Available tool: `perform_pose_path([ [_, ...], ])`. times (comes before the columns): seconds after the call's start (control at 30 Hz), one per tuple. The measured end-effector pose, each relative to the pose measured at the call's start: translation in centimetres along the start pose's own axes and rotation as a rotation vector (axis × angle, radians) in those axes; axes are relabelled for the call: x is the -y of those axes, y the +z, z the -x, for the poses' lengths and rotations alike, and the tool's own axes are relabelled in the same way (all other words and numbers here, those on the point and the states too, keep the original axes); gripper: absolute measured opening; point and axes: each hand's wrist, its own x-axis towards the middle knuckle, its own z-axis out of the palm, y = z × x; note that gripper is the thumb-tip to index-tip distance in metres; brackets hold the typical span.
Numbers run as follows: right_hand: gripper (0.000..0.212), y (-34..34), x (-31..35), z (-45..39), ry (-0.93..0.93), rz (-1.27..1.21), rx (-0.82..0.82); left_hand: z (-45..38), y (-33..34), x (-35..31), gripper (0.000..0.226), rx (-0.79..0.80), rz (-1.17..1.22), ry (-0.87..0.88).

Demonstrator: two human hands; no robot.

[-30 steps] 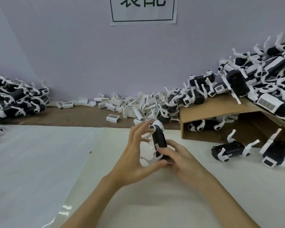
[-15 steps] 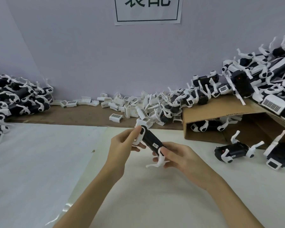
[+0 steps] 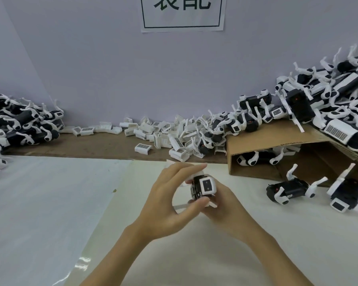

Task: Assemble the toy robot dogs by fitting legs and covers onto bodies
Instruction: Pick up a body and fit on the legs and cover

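Observation:
A black toy dog body [image 3: 202, 187] with a white end face sits between both my hands above the white table, its end turned toward me. My left hand [image 3: 170, 200] grips it from the left, fingers over its top and thumb under it. My right hand [image 3: 223, 205] holds it from below and behind, mostly hidden by the body and the left hand. A white leg [image 3: 212, 204] sticks out under the body. Loose white covers [image 3: 174, 137] lie in a pile along the brown strip behind.
Assembled dogs are heaped at the far left [image 3: 19, 124] and on the right over a cardboard box [image 3: 273, 141]. Two more dogs [image 3: 287, 188] [image 3: 347, 193] lie on the white sheet to the right. A paper sign [image 3: 182, 13] hangs on the wall.
The body has swung from lying diagonally between my hands to end-on toward me. My left hand has shifted from its far end to wrap over its top and underside.

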Motion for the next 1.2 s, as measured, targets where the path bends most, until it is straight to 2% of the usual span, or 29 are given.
perform_pose_path([
  [0.1, 0.048, -0.1, -0.1, 0.0, -0.071, 0.085, -0.053, -0.1, 0.5, -0.7, 0.036, -0.095, 0.069, -0.079],
  [0.23, 0.051, -0.1, 0.2, -0.1, -0.097, 0.227, -0.169, -0.8, -0.3, -0.4, 0.023, -0.077, 0.245, -0.356],
  [0.3, 0.059, 0.0, 0.3, 0.0, -0.064, 0.307, -0.275, -0.8, -0.7, 0.1, 0.033, -0.143, 0.309, -0.453],
  [0.4, 0.061, 0.9, 0.3, 0.2, -0.189, 0.491, -0.396, -0.5, -0.4, 0.2, 0.053, -0.289, 0.245, -0.462],
  [0.53, 0.063, 3.7, 0.7, 0.7, -0.247, 0.579, -0.343, -0.4, 0.5, 0.1, 0.06, -0.467, 0.327, -0.456],
  [0.67, 0.08, 3.6, 0.7, 0.8, -0.126, 0.397, -0.155, -0.7, -1.2, 1.7, 0.057, -0.586, 0.426, -0.56],
  [0.8, 0.06, 3.2, 0.4, 0.6, -0.046, 0.331, -0.122, -0.9, -2.4, 3.2, 0.06, -0.52, 0.461, -0.638],
  [0.87, 0.064, 3.3, 0.2, 0.5, -0.09, 0.347, -0.182, -0.9, -2.4, 3.5, 0.063, -0.449, 0.425, -0.654],
  [0.9, 0.067, 3.2, 0.1, 0.4, -0.144, 0.405, -0.222, -0.9, -2.3, 3.6, 0.065, -0.421, 0.467, -0.656],
  [0.97, 0.07, 2.9, 0.0, 0.2, -0.288, 0.551, -0.286, -0.8, -2.0, 3.6, 0.07, -0.406, 0.699, -0.66],
  [1.1, 0.074, 3.1, 0.2, 0.1, -0.477, 0.734, -0.324, -0.4, -1.5, 3.7, 0.072, -0.559, 1.101, -0.721],
  [1.2, 0.074, 4.0, 0.2, 0.2, -0.531, 0.79, -0.318, -0.4, -2.2, 4.3, 0.07, -0.634, 1.19, -0.753],
])
